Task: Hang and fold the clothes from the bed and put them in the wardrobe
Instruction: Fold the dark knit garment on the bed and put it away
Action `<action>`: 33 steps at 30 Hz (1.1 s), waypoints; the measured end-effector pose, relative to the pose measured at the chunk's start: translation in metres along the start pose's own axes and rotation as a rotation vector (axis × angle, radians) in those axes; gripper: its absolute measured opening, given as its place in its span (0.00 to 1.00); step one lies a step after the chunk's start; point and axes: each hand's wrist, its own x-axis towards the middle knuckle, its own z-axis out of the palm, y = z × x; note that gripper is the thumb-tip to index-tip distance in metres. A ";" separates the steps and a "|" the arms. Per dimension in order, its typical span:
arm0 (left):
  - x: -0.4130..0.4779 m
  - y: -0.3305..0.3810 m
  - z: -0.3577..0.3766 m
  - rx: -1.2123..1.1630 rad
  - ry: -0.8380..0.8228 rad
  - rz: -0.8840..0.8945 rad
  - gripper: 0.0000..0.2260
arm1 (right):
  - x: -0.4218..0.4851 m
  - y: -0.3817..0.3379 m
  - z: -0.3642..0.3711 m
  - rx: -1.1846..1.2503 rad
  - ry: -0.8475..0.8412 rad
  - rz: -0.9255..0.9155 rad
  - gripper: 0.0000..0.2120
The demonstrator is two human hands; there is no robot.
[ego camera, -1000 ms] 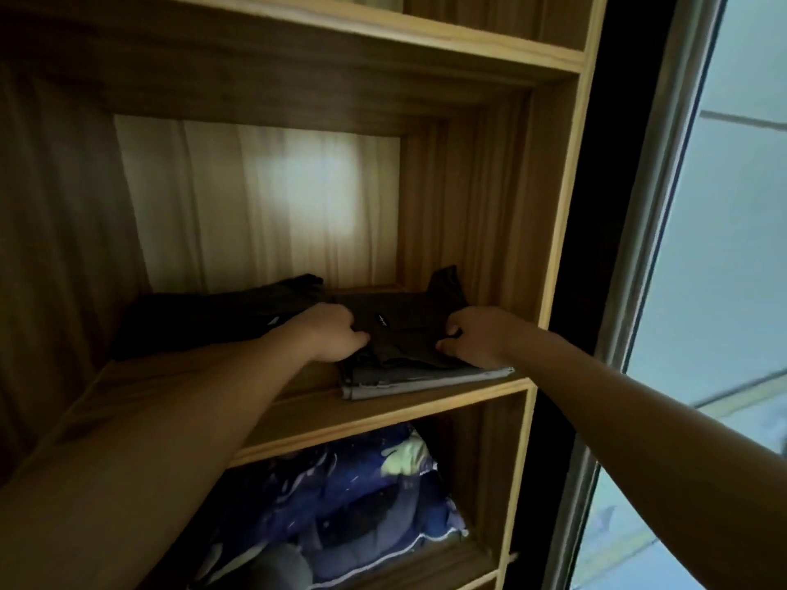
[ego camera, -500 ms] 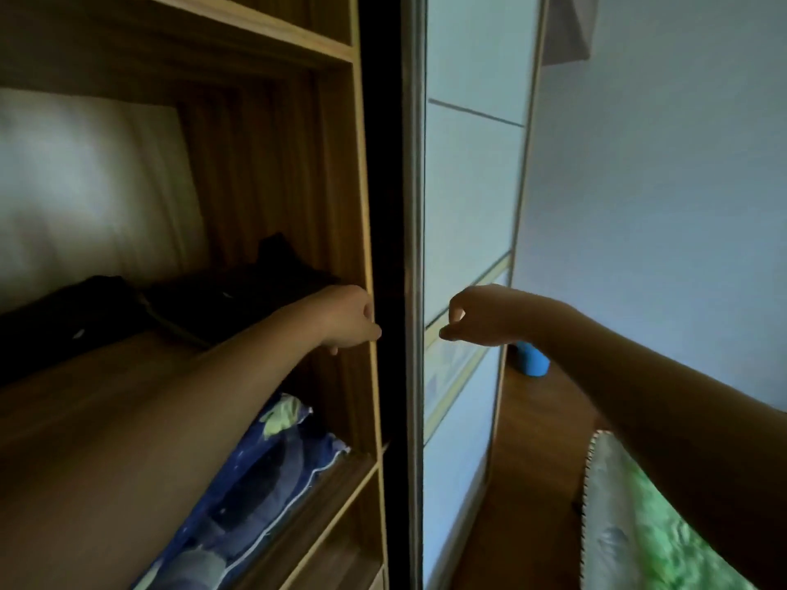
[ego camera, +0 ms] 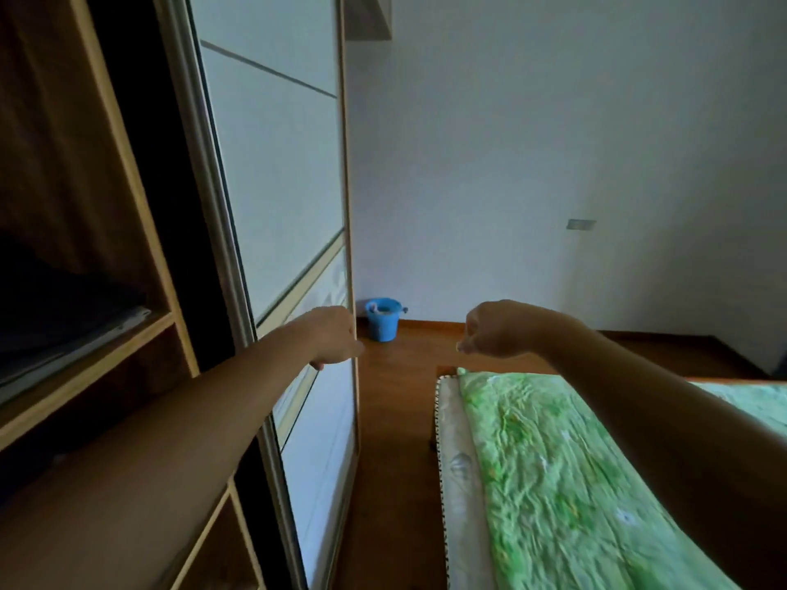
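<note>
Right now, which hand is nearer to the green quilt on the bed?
Right. The right hand hovers above the far end of the green quilt. The left hand is further off, in front of the sliding wardrobe door, across the floor gap.

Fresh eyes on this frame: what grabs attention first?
The bright green quilt on the bed at lower right stands out most. Mid-frame, the left hand and right hand reach forward, curled and empty. A blue bucket sits on the floor by the far wall, beside the pale wardrobe door.
</note>
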 end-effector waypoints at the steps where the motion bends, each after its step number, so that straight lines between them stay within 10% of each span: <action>1: 0.010 0.004 0.005 0.006 -0.005 0.012 0.11 | 0.004 0.008 0.003 0.006 -0.004 0.020 0.23; 33: 0.600 0.093 0.000 0.101 -0.050 0.171 0.11 | 0.515 0.250 -0.001 0.162 0.050 0.266 0.12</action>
